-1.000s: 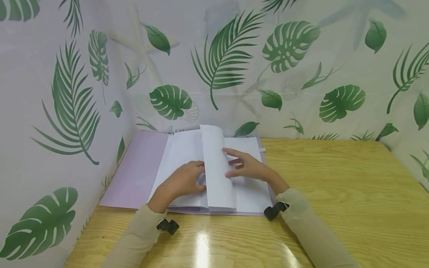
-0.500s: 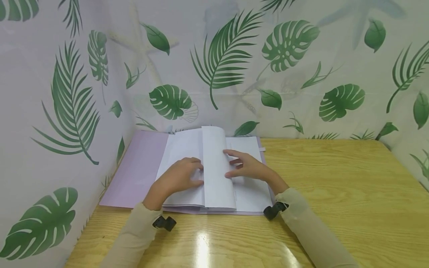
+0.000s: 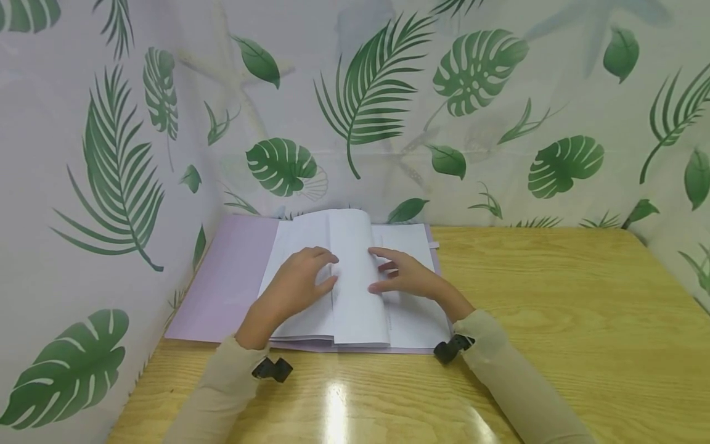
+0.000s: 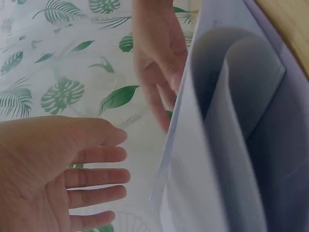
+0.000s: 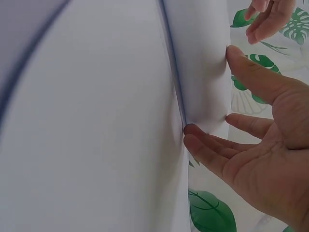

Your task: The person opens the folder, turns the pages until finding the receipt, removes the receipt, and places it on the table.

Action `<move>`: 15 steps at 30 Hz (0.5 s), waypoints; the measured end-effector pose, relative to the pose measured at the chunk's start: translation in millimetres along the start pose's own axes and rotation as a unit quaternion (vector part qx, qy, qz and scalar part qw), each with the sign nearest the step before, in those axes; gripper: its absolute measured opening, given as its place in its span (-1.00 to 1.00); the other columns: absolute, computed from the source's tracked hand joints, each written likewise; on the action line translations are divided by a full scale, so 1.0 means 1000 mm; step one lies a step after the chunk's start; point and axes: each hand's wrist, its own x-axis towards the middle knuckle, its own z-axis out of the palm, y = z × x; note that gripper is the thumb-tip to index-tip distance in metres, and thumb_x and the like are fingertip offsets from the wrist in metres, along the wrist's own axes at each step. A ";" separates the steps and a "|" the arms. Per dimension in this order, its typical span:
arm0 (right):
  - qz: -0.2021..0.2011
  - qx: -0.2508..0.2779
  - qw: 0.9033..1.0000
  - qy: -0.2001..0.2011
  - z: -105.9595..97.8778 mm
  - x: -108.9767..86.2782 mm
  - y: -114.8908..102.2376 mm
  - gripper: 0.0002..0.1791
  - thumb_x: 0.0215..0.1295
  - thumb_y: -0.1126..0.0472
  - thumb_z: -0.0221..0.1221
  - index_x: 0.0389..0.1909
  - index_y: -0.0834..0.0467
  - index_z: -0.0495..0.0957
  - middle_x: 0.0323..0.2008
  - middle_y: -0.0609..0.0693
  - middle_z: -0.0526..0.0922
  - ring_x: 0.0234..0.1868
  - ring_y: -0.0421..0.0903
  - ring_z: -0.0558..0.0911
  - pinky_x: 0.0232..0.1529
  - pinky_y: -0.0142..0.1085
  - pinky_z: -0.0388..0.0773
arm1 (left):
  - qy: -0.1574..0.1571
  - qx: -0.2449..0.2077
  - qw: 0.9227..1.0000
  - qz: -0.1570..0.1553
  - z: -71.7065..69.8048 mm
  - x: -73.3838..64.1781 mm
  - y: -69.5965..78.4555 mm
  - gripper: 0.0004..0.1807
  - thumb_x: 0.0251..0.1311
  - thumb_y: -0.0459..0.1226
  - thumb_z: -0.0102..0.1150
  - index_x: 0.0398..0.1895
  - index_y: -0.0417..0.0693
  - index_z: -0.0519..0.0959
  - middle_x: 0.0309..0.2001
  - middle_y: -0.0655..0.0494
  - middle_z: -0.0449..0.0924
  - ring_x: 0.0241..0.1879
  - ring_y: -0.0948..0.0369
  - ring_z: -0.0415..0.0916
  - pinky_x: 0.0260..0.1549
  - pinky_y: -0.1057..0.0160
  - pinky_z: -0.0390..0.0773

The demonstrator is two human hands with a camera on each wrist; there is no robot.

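A lilac-covered book (image 3: 235, 277) lies open at the table's back left, with white pages inside. One white page (image 3: 355, 290) is curled over near the middle, forming an upright-looking roll in the left wrist view. My left hand (image 3: 296, 280) hovers at the left edge of that curled page; its fingers are extended and hold nothing in the left wrist view (image 4: 63, 174). My right hand (image 3: 407, 275) is on the other side, thumb and fingertips spread and touching the curl of the page. In the right wrist view the right hand (image 5: 260, 140) rests its fingertips against the page edge.
The wooden table (image 3: 554, 308) extends to the right and in front of the book. Behind and at the left stands a white wall cover (image 3: 488, 166) with green leaf prints, close to the book's back edge. A small white tab (image 3: 434, 245) sticks out at the book's right.
My left hand has drawn back leftward and then moved farther up the page, off its lower part. The curled page has spread a little to the left. My right hand has hardly moved.
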 end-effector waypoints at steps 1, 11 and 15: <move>0.001 0.002 1.000 0.002 0.001 0.000 0.000 0.01 0.19 -0.02 0.46 0.59 0.06 0.16 0.56 0.16 0.24 0.37 0.20 0.51 0.33 0.03 0.55 | 0.003 0.000 1.000 0.005 0.002 0.001 0.002 -0.68 0.27 -0.25 0.37 0.05 -0.18 0.67 0.10 -0.09 0.70 0.15 -0.04 0.63 0.20 -0.01 0.61; 0.007 -0.005 1.000 0.023 0.009 0.001 -0.002 0.01 0.23 -0.03 0.43 0.59 0.13 0.13 0.47 0.20 0.34 0.27 0.16 0.58 0.25 -0.02 0.62 | -0.019 -0.014 0.999 0.047 0.029 0.002 0.019 -0.58 0.32 -0.19 0.32 0.18 -0.16 0.61 0.18 -0.09 0.65 0.21 -0.03 0.60 0.25 0.01 0.59; 0.002 -0.007 1.000 0.021 0.011 0.001 -0.004 0.00 0.26 -0.04 0.40 0.59 0.16 0.11 0.48 0.20 0.33 0.29 0.16 0.57 0.26 0.00 0.61 | -0.043 -0.026 0.998 0.037 0.035 0.001 0.023 -0.48 0.37 -0.11 0.27 0.30 -0.18 0.53 0.30 -0.15 0.56 0.30 -0.09 0.53 0.32 -0.05 0.52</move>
